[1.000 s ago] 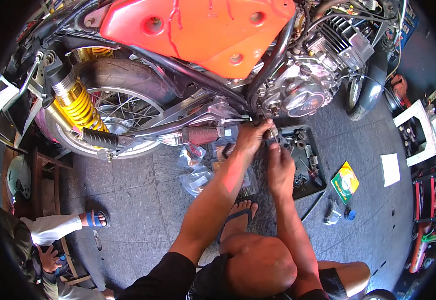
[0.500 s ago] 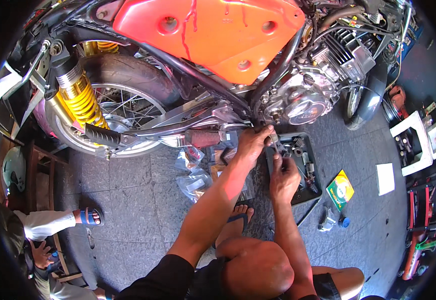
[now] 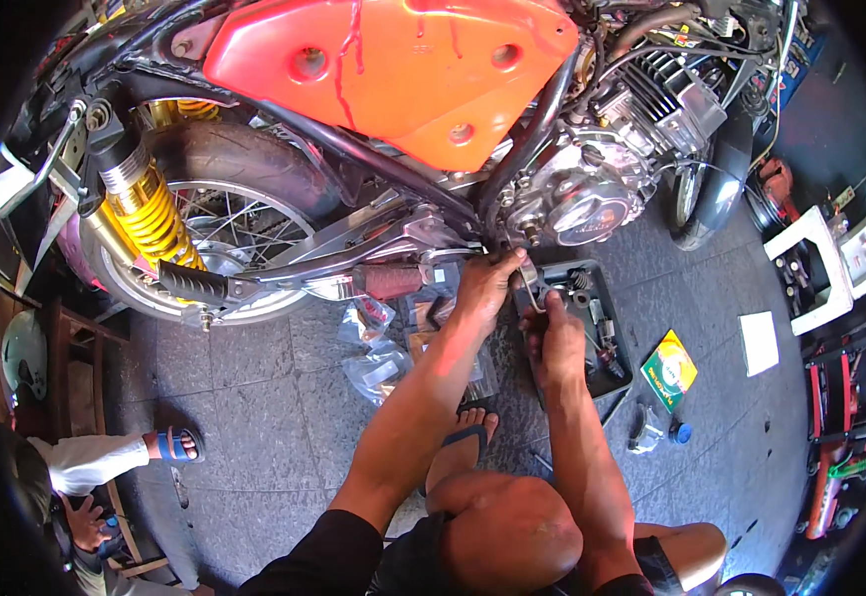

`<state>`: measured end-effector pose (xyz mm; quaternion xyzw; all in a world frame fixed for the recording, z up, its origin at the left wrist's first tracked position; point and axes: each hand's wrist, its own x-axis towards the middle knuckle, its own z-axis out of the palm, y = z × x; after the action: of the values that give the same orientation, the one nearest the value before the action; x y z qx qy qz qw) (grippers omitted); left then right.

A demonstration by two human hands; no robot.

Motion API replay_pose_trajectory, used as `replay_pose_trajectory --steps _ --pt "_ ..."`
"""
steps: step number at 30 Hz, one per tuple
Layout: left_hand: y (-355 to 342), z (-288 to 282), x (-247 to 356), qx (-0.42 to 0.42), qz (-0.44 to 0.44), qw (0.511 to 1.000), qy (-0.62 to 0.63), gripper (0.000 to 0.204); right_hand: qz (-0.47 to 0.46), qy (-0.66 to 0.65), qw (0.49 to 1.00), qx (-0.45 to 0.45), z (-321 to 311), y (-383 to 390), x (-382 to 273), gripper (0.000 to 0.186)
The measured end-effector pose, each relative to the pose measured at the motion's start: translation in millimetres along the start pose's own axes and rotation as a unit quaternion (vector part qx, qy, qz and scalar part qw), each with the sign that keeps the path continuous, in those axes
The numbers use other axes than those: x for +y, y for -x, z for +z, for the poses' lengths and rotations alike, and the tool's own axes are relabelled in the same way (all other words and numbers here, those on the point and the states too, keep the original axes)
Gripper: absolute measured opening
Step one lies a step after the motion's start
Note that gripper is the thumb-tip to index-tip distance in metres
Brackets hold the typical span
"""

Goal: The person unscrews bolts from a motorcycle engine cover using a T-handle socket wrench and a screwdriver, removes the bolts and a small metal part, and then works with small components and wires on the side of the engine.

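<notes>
A motorcycle with an orange side panel (image 3: 393, 60) stands in front of me, its silver engine case (image 3: 577, 204) just above my hands. My left hand (image 3: 485, 283) grips the underside of the frame below the engine, fingers curled around a part there. My right hand (image 3: 552, 333) is closed on a metal wrench (image 3: 532, 278) whose head points up toward the same spot beside my left hand. Both hands nearly touch. What the wrench sits on is hidden by my fingers.
A black tool tray (image 3: 602, 333) with small parts lies on the grey floor under my right hand. Clear plastic bags (image 3: 373, 348) lie left of my forearm. A yellow-green packet (image 3: 668, 370) and a small can (image 3: 644, 432) lie right. Rear wheel with yellow shock (image 3: 155, 214) is left. Another person's sandalled foot (image 3: 169, 445) is lower left.
The view has shifted slightly closer to the bike. My right hand has risen a little toward the engine's underside with the wrench; my left hand stays on the frame.
</notes>
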<state>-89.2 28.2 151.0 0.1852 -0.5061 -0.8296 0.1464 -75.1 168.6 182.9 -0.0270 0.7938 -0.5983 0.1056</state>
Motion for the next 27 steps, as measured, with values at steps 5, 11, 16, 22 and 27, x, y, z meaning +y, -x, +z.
replay_pose_trajectory --steps 5,11,16,22,27 --pt "-0.5 2.8 -3.3 0.018 -0.010 1.000 0.016 0.027 -0.187 0.129 0.973 0.046 -5.4 -4.2 8.1 0.034" --pt "-6.0 -8.8 -4.2 0.018 -0.092 0.995 0.020 0.023 -0.336 0.432 0.837 0.020 16.2 -3.8 -41.3 0.027" --pt "-7.6 -7.4 -7.8 -0.006 -0.074 0.993 0.092 0.027 -0.196 0.461 0.865 -0.031 37.4 -29.0 -47.9 0.026" --pt "-7.5 -14.6 -6.9 -0.007 -0.061 0.993 0.104 0.030 -0.200 0.269 0.942 -0.027 36.4 -42.0 -42.2 0.031" --pt "-8.2 -10.9 -9.6 -0.044 -0.074 0.992 0.090 0.029 -0.114 0.017 0.988 -0.098 22.5 -71.6 -16.0 0.035"
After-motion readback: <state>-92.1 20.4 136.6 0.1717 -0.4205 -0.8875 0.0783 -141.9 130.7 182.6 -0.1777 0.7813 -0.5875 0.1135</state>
